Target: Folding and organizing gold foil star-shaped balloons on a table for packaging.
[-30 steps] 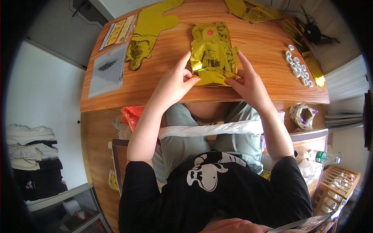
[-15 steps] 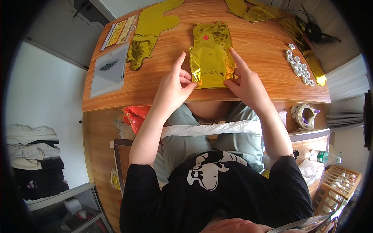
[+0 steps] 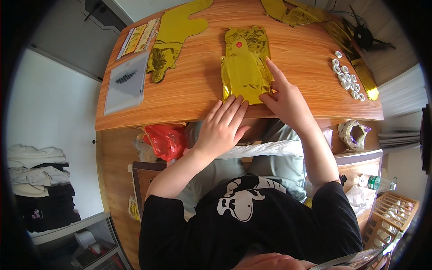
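Observation:
A folded gold foil balloon, shiny and wrinkled at its far end, lies on the table in front of me. On its smoother upper face is a small red round spot. My left hand is open and laid flat, its fingertips on the near left part of the foil. At the foil's right side is my right hand. Its forefinger stretches along the right edge and its thumb rests apart from it, on the near right corner. The other fingers of that hand are mostly hidden.
Another gold foil piece and a clear plastic sleeve lie left on the wooden table. Several white rings and more gold foil are on the right. A red plastic bag hangs below the table's front edge.
My left hand has shifted from the foil's left edge to lie flat across its near edge. The right hand stays nearly in place. More of the red bag shows.

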A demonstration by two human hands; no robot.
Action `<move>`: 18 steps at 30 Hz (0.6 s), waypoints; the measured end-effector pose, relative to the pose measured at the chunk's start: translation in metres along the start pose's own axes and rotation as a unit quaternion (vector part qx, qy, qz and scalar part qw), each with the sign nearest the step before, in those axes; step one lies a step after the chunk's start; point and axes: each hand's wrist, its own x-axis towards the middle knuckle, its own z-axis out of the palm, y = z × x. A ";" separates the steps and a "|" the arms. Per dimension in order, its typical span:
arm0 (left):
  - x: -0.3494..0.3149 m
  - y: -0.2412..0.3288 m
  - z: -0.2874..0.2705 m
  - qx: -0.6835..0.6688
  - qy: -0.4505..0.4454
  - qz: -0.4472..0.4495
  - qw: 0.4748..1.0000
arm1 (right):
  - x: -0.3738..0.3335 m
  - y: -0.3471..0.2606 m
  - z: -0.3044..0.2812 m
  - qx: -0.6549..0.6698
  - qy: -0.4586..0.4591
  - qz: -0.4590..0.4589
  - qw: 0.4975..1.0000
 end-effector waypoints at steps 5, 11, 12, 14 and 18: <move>-0.001 0.002 0.004 0.009 0.004 -0.013 1.000 | -0.006 0.007 0.005 0.073 0.033 0.009 0.997; -0.003 0.006 0.006 0.032 -0.003 -0.033 0.999 | -0.031 0.015 0.014 0.088 0.129 -0.036 0.987; -0.002 0.007 0.006 0.035 -0.001 -0.038 0.999 | -0.031 0.017 0.015 0.087 0.130 -0.035 0.987; -0.001 0.009 0.004 0.047 0.002 -0.034 0.998 | -0.031 0.019 0.018 0.084 0.143 -0.044 0.985; 0.000 0.008 0.003 0.062 0.006 -0.032 0.998 | -0.029 0.019 0.019 0.062 0.133 -0.029 0.989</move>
